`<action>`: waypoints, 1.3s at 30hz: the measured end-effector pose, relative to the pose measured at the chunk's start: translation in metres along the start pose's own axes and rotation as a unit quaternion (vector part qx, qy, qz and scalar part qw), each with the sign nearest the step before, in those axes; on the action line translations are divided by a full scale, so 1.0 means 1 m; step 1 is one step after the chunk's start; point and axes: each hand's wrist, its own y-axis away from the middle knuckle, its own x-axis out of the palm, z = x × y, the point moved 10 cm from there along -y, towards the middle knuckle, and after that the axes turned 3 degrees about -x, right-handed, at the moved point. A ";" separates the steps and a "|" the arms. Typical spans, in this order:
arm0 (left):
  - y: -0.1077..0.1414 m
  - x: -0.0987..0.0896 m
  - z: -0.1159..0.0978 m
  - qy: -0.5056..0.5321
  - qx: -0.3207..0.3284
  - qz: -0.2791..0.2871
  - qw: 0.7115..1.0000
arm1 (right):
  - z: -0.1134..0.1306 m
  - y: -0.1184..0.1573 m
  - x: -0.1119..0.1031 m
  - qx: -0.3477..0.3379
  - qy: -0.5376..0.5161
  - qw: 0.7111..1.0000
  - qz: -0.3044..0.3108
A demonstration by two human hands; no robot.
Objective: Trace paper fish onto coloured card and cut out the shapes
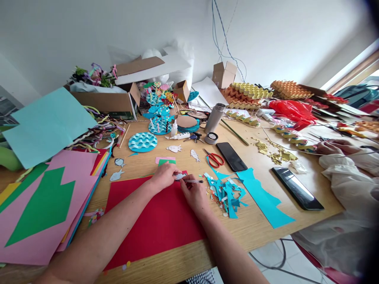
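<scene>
A large red sheet (pixel 154 221) lies on the wooden table under both forearms. At its far edge my left hand (pixel 166 175) presses its fingertips on a small pale cutout (pixel 179 176). My right hand (pixel 194 193) holds a pen (pixel 194 181) in a closed grip, its tip end beside that cutout. Just beyond my left hand are a green paper piece (pixel 166 161) and a pink strip. White fish cutouts (pixel 174 148) lie farther back, and two more paper cutouts (pixel 117 175) rest to the left.
Red-handled scissors (pixel 215 159), a black phone (pixel 231 156) and blue paper scraps (pixel 227 193) are right of my hands. Coloured sheets (pixel 44 205) stack at left. A metal flask (pixel 215 118) stands behind. Another person's hand (pixel 330 146) is at far right.
</scene>
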 end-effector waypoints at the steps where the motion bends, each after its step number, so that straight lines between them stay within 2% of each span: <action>1: 0.000 0.000 0.000 0.000 0.001 0.000 1.000 | 0.000 0.000 0.000 0.000 0.005 1.000 -0.001; 10: 0.001 0.001 0.000 0.000 -0.008 0.006 1.000 | 0.003 0.002 -0.001 -0.008 0.034 0.999 -0.004; 22: -0.001 0.007 0.001 0.016 0.026 -0.003 1.000 | 0.005 0.001 -0.004 -0.011 0.023 1.000 -0.006; 39: 0.001 0.006 -0.001 -0.004 0.026 -0.019 0.999 | -0.004 -0.003 -0.011 0.034 -0.003 0.999 -0.025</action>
